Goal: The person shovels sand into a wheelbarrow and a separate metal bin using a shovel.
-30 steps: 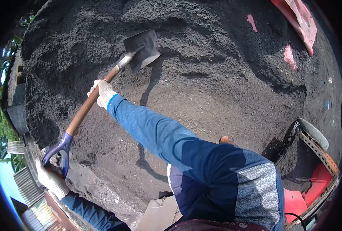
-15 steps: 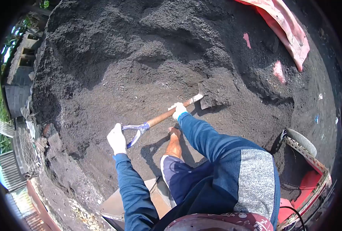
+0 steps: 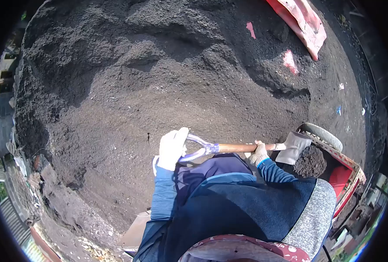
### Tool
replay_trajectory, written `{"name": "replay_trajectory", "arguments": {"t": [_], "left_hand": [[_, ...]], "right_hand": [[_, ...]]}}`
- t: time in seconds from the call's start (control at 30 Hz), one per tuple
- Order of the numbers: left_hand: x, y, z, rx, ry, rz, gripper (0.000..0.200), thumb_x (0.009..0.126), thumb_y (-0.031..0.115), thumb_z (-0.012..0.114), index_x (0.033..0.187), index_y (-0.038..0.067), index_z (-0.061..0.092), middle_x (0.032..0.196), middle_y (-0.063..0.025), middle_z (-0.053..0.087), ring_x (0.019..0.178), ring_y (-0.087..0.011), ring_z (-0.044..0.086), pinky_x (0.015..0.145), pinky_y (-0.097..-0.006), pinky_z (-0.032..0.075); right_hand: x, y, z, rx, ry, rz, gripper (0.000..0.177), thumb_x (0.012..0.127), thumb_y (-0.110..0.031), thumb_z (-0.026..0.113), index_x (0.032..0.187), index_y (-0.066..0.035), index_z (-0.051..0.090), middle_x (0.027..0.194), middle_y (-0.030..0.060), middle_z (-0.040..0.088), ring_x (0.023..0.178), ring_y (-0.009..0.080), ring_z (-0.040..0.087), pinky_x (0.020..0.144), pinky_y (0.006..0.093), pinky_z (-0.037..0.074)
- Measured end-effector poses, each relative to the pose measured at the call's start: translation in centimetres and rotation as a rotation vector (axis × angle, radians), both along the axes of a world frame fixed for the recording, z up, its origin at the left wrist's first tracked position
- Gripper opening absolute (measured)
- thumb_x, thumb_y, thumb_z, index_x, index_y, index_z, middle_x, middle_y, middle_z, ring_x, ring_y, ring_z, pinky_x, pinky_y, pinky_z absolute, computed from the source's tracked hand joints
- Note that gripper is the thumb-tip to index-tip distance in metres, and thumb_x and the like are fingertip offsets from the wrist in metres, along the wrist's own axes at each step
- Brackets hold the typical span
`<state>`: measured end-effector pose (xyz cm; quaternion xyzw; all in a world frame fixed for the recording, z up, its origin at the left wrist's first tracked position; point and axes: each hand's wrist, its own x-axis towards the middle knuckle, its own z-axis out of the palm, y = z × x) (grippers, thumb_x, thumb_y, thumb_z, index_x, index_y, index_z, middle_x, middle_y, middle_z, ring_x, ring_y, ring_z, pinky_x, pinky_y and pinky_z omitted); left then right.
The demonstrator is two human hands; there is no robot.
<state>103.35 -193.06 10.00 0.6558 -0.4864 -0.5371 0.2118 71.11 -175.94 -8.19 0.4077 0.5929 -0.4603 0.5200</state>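
Observation:
A shovel [image 3: 233,149] lies almost level across the front of my body. My left hand [image 3: 171,147], in a white glove, is closed on its purple-and-white D-shaped grip. Gloved as well, my right hand [image 3: 258,153] wraps the wooden shaft close to the blade. The grey metal blade [image 3: 293,147] is tipped over a box-like cart [image 3: 354,174] with red on its inside, at my right. Just off the blade's edge is a clump of dark sand [image 3: 311,162], over the cart's inside.
A big dark sand pile [image 3: 159,70] rises ahead and to the left. Pink-red sheeting [image 3: 305,28] drapes over its far right side. A grey, rounded tyre-like object [image 3: 320,136] sits at the cart's far end. A flat brownish board [image 3: 133,231] lies at lower left.
Both hands have swung the loaded shovel from the sand pile to the right, over the cart. The blade has turned over, and sand is coming off it. My body has turned right.

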Motion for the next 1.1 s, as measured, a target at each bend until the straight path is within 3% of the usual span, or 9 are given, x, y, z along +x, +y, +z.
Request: {"name": "replay_trajectory", "arguments": {"t": [0.1,0.13,0.23,0.4,0.5,0.6,0.7,0.9,1.1], "left_hand": [[7.2,1.7,2.5,-0.074,-0.213,0.14,0.04,0.096,0.031,0.056,0.069,0.003,0.061,0.053,-0.0027,0.051,0.046,-0.0096,0.048,0.042,-0.0295,0.035],[10.8,3.0,1.4,-0.144,-0.345,0.172,0.041,0.096,0.032,0.055,0.066,0.004,0.058,0.052,-0.0022,0.048,0.045,-0.01,0.047,0.042,-0.0296,0.034],[12.8,5.6,4.6,0.0,-0.454,0.547,0.047,0.095,0.038,0.054,0.06,0.009,0.048,0.049,-0.001,0.04,0.041,-0.0109,0.042,0.039,-0.0298,0.031],[24.0,7.1,11.4,-0.159,-0.549,0.927,0.048,0.092,0.05,0.055,0.062,0.015,0.043,0.047,0.0019,0.036,0.033,-0.0118,0.032,0.033,-0.0274,0.025],[22.2,4.3,13.5,-0.148,-0.606,0.952,0.05,0.089,0.056,0.056,0.061,0.018,0.041,0.047,0.0031,0.036,0.034,-0.0115,0.033,0.033,-0.0269,0.026],[18.5,-0.5,7.0,-0.12,-0.617,0.769,0.051,0.092,0.05,0.054,0.058,0.014,0.044,0.047,0.0007,0.041,0.035,-0.0133,0.037,0.035,-0.0293,0.029],[11.6,-4.0,-3.9,-0.123,-0.54,0.531,0.051,0.094,0.045,0.053,0.057,0.01,0.047,0.047,-0.0028,0.043,0.035,-0.0161,0.041,0.036,-0.0321,0.031],[14.6,3.9,-10.1,0.052,-0.45,0.592,0.047,0.09,0.047,0.058,0.064,0.008,0.055,0.055,-0.002,0.047,0.04,-0.0152,0.042,0.04,-0.0316,0.033],[11.4,7.1,-10.7,0.163,-0.257,0.453,0.044,0.089,0.044,0.063,0.061,0.012,0.049,0.055,0.0022,0.039,0.044,-0.0123,0.041,0.042,-0.0312,0.033]], "right_hand": [[7.3,-4.6,-1.1,-0.231,-0.014,0.011,0.021,0.087,-0.017,0.06,0.099,-0.006,0.047,0.095,0.0155,0.055,0.083,0.0359,0.06,0.08,0.053,0.055],[9.3,-5.5,-7.7,-0.377,-0.099,-0.053,0.018,0.088,-0.016,0.059,0.098,-0.01,0.045,0.089,0.0119,0.053,0.081,0.0333,0.057,0.078,0.0523,0.054],[17.6,-14.7,-10.7,-0.401,-0.26,-0.159,0.012,0.089,-0.015,0.057,0.091,-0.009,0.047,0.075,0.01,0.052,0.066,0.0294,0.056,0.064,0.0481,0.052],[36.6,-23.5,-4.2,-0.497,-0.585,0.108,0.013,0.094,-0.017,0.053,0.094,-0.004,0.051,0.074,0.0112,0.053,0.06,0.0295,0.057,0.052,0.0515,0.053],[41.8,-25.9,-3.7,-0.562,-0.631,0.092,0.018,0.097,-0.02,0.049,0.101,-0.003,0.052,0.082,0.013,0.054,0.063,0.031,0.058,0.054,0.0538,0.054],[37.7,-27.9,-9.6,-0.506,-0.56,0.049,0.017,0.097,-0.023,0.048,0.099,-0.006,0.051,0.075,0.0095,0.054,0.059,0.0277,0.057,0.053,0.0514,0.052],[26.4,-26.9,-33.5,-0.616,-0.467,-0.105,0.021,0.1,-0.029,0.044,0.09,-0.012,0.048,0.073,0.0076,0.054,0.056,0.0266,0.054,0.051,0.0512,0.05],[19.7,-15.6,-22.3,-0.288,-0.127,0.035,0.02,0.1,-0.027,0.044,0.092,-0.009,0.051,0.076,0.0087,0.056,0.059,0.0272,0.057,0.051,0.0491,0.05],[9.1,-0.8,-14.9,-0.136,-0.006,-0.243,0.014,0.095,-0.022,0.048,0.091,-0.008,0.049,0.076,0.0091,0.054,0.06,0.0268,0.055,0.054,0.0493,0.051]]}}
